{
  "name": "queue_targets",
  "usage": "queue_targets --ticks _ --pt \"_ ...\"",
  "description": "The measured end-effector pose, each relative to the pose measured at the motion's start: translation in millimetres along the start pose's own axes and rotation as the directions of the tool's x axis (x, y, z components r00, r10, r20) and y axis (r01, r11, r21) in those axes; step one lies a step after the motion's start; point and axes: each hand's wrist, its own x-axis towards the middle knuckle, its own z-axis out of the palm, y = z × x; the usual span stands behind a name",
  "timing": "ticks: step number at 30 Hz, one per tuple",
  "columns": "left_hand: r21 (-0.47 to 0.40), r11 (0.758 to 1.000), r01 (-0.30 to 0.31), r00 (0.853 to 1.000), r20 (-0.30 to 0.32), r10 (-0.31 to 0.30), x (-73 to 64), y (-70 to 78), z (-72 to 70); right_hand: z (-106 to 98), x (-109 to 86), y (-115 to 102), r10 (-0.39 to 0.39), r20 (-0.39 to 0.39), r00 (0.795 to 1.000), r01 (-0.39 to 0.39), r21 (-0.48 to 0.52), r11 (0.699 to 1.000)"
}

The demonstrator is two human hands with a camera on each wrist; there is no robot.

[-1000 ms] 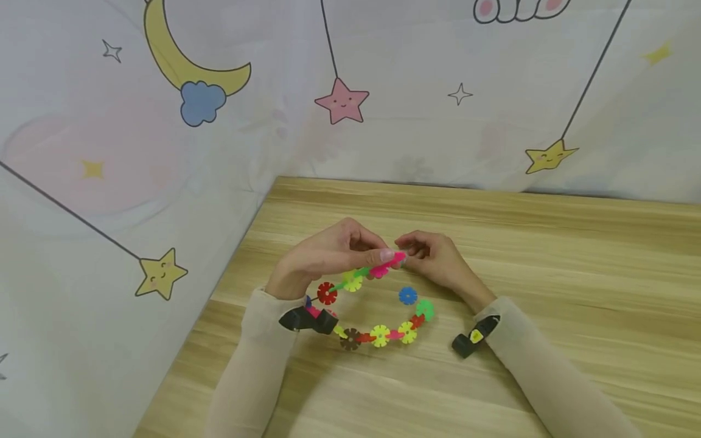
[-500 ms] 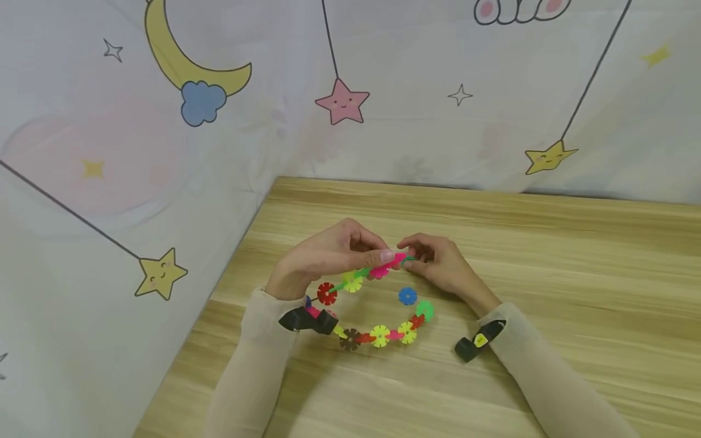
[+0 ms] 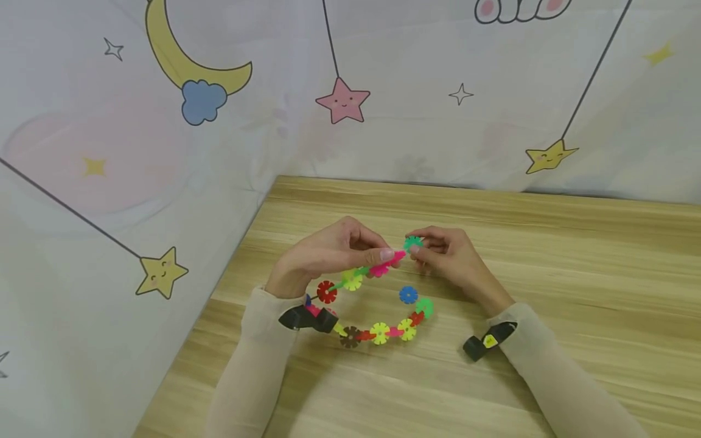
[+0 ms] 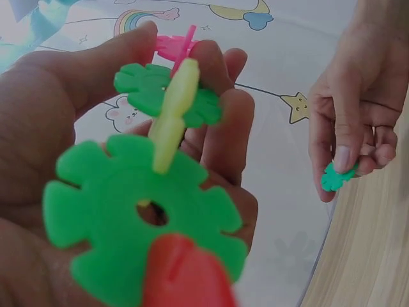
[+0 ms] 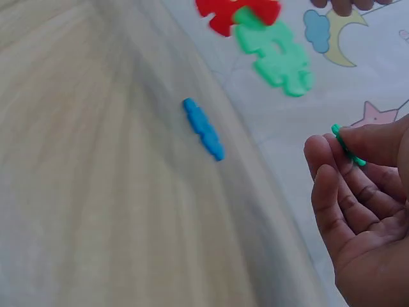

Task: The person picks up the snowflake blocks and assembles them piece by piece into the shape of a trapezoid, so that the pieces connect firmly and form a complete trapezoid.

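Observation:
My left hand (image 3: 341, 248) pinches a pink snowflake disc (image 3: 398, 257) at one end of a curved chain of interlocking plastic snowflake discs. The chain bends round below that hand through red, yellow, brown and other discs to a light green disc (image 3: 425, 307). Just right of the pink end, my right hand (image 3: 457, 258) pinches a single green snowflake disc (image 3: 413, 244) between thumb and forefinger. This disc (image 4: 337, 177) stands apart from the chain in the left wrist view. A blue snowflake disc (image 5: 203, 130) appears separate from the chain in the right wrist view.
The wooden tabletop (image 3: 575, 261) spreads under both hands and out to the right. White cloth (image 3: 405, 134) printed with stars and a moon hangs behind and at the left. Black camera straps (image 3: 306, 318) sit on both wrists.
My right hand has drawn back slightly to the right from the pink end and turned, bringing the green disc's face into view. The left hand and chain have hardly moved.

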Motion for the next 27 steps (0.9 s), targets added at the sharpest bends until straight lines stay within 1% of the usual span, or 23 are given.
queue_targets --ticks 4,6,11,13,15,22,27 --pt "0.0 1.0 -0.001 1.0 -0.002 0.001 -0.2 0.5 -0.3 -7 -2.0 -12 -0.009 -0.031 0.999 0.009 -0.005 1.0" --pt "-0.002 1.0 0.0 1.0 0.0 0.0 -0.2 0.7 -0.3 -11 -2.8 -18 -0.023 -0.045 0.999 0.024 0.01 1.0" --pt "-0.007 1.0 -0.004 1.0 0.002 0.004 0.2 -0.1 -0.6 -17 -7.6 -33 -0.071 -0.054 0.996 0.078 0.128 0.989" --pt "-0.004 1.0 -0.007 1.0 0.005 0.007 0.5 -0.1 -0.5 -18 -10.7 -39 -0.086 -0.047 0.995 0.093 0.172 0.981" --pt "-0.002 1.0 -0.008 1.0 0.007 0.008 0.9 0.0 -0.2 -18 -14.5 -45 -0.096 -0.032 0.995 0.1 0.194 0.976" --pt "0.001 1.0 -0.004 1.0 -0.001 0.004 1.8 0.9 0.3 -15 -29.5 -65 -0.119 0.014 0.993 0.113 0.22 0.969" --pt "-0.003 1.0 -0.004 1.0 0.0 0.004 2.5 0.2 0.5 -12 -35.9 -74 -0.145 0.04 0.989 0.131 0.247 0.96"
